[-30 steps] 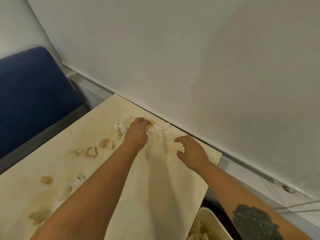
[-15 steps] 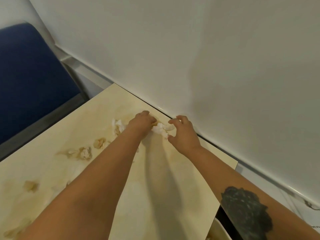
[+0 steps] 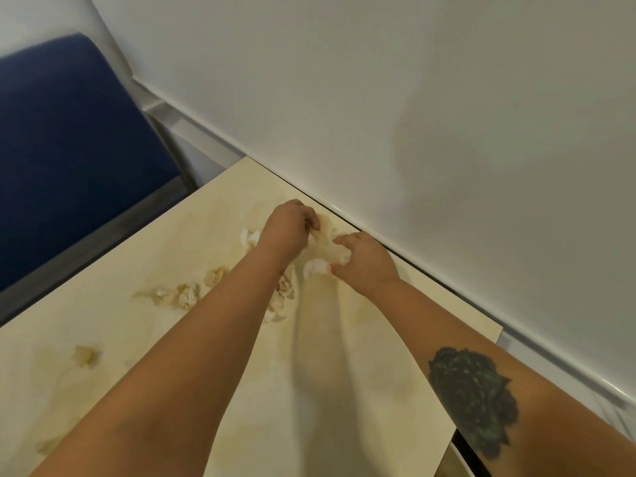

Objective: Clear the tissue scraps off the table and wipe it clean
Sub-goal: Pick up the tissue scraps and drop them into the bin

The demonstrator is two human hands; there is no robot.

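Observation:
Both hands are at the far corner of the cream table (image 3: 361, 373), close to the wall. My right hand (image 3: 366, 261) grips a wad of white tissue (image 3: 318, 266), fingers curled round it. My left hand (image 3: 287, 228) is curled over the tabletop just left of it, fingertips pinching a bit of tissue near a brown stain. More crumpled, stained tissue scraps (image 3: 186, 294) lie in a line along the table to the left of my left forearm, and another scrap (image 3: 84, 356) sits nearer the front left.
A white wall (image 3: 413, 115) runs along the table's far edge. A blue chair back (image 3: 69, 149) stands beyond the left edge. Brown stains mark the tabletop. The rim of a white bin (image 3: 457, 459) shows past the table's right edge at the bottom.
My right hand reached in from the right and closed on the white tissue wad by the wall. My left hand stayed at the corner, fingers curling. The view shifted slightly.

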